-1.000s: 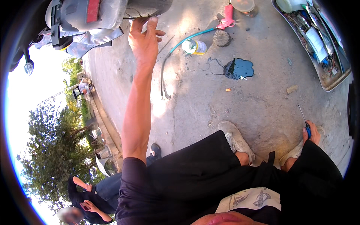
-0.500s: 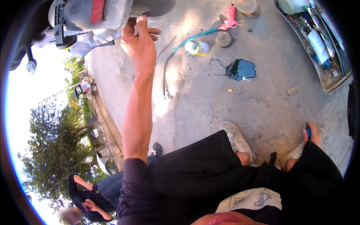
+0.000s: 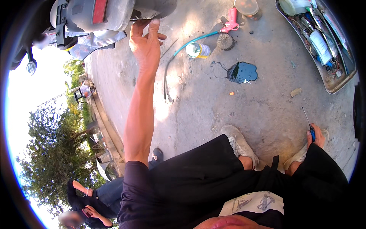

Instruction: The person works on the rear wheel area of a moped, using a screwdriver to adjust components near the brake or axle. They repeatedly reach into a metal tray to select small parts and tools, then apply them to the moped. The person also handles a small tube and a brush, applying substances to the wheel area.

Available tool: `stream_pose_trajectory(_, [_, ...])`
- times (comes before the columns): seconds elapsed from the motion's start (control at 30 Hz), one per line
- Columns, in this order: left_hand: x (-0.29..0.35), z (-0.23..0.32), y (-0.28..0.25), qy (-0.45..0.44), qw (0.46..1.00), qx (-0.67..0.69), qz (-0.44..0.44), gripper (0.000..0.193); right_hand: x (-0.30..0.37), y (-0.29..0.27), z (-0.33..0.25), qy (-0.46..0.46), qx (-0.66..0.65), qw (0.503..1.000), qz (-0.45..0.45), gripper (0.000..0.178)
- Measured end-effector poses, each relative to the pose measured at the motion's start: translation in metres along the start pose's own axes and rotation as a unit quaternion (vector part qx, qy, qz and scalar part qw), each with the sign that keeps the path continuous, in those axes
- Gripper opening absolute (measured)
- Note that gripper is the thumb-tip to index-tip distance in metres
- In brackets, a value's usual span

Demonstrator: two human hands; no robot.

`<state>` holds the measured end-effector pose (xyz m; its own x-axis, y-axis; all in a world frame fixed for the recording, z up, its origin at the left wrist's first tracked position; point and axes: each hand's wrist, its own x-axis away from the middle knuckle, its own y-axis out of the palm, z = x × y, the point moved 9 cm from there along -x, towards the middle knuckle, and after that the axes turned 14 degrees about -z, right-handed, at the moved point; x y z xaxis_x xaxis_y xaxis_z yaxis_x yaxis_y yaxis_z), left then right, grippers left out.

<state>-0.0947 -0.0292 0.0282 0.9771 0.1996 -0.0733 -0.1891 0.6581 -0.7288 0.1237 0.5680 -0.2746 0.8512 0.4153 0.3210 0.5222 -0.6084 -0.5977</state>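
My left hand (image 3: 146, 47) reaches up to the rim of a grey mudguard (image 3: 110, 17) with a red reflector, on a vehicle seen only in part. The thumb points up and the fingers are curled beside the rim. A thin dark piece shows at the fingertips, too small to name. Low at the right, my right hand (image 3: 318, 136) is closed around the blue handle of a screwdriver (image 3: 312, 133), beside my shoe, its thin shaft pointing up and away.
On the ground lie a pink air gun (image 3: 231, 21) with a hose (image 3: 194, 39), a round ribbed part (image 3: 225, 41), a can (image 3: 198, 50) and a dark oil puddle (image 3: 243, 72). A clear tub (image 3: 248, 8) and a cluttered tool tray (image 3: 331, 88) stand beyond. A person (image 3: 97, 204) holds a phone at left.
My left hand has shifted slightly, and its thumb now sits a little farther right of the mudguard's rim. My right hand keeps the screwdriver in much the same place.
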Motion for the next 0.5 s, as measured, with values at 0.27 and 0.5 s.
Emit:
stream_pose_trajectory(0.27, [0.000, 0.020, -0.011, 0.045, 0.998, 0.037, 0.024, 0.044, 0.002, -0.001, -0.003, -0.003, -0.007, 1.000, 0.000, 0.032])
stream_pose_trajectory(0.5, [0.000, 0.022, -0.009, 0.039, 0.998, 0.026, 0.043, 0.039, 0.000, 0.000, -0.005, 0.002, -0.006, 1.000, -0.009, 0.033])
